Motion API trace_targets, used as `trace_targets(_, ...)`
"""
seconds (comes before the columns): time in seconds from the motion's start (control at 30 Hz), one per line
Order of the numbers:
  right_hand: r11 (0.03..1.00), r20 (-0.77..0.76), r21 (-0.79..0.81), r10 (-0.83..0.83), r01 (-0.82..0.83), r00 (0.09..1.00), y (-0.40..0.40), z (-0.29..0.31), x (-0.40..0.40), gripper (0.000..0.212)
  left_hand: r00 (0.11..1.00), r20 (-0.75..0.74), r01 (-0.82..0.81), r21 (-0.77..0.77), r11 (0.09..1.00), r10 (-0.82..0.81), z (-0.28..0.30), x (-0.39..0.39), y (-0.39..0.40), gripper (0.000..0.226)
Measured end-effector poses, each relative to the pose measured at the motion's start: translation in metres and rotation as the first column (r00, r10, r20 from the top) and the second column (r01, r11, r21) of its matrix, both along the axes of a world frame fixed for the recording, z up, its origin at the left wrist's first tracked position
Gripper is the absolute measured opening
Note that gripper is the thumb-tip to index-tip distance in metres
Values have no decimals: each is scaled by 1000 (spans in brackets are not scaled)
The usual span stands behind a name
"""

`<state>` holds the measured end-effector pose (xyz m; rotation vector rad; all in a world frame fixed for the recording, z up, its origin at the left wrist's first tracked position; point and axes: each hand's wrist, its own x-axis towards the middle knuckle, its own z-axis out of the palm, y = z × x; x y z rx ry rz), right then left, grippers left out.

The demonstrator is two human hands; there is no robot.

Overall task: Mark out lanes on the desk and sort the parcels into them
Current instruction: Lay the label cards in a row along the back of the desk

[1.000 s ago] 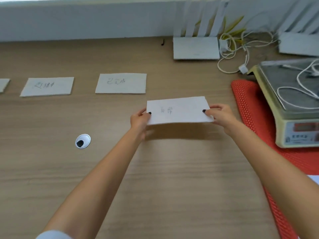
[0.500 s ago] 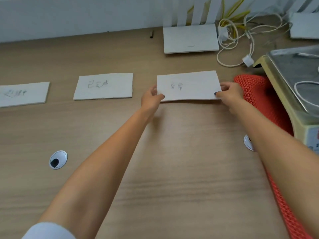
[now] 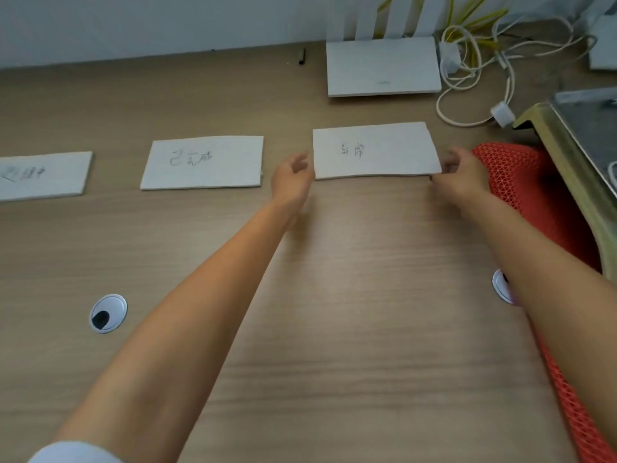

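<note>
Soft even daylight, faint shadows, slight motion blur, wide-angle edge bowing.

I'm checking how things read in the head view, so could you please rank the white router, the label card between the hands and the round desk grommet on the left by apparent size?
Largest to smallest:
1. Label card and white router: too alike to rank, and the router lies farther off.
2. Desk grommet: plainly smallest.
</note>
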<state>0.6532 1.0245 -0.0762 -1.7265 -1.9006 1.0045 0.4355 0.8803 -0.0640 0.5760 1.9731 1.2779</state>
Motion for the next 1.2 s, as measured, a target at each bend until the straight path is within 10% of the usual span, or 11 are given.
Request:
trace_targets(0.2,998,46,14,-66,66,997,-20,0,16,54,741,-621,-19,-399,917,-255,-4,-28,-57,26)
trace_targets(0.6,994,33,-35,-99,101,994,-43,19,29,53,577,-614,143,-573,807,-538,4,-33,-64,38)
trace_targets(1.2,958,-53,-142,243,-248,969,-221,101,-20,60,857,-408,203,-295,934,-315,79,10,-215,50)
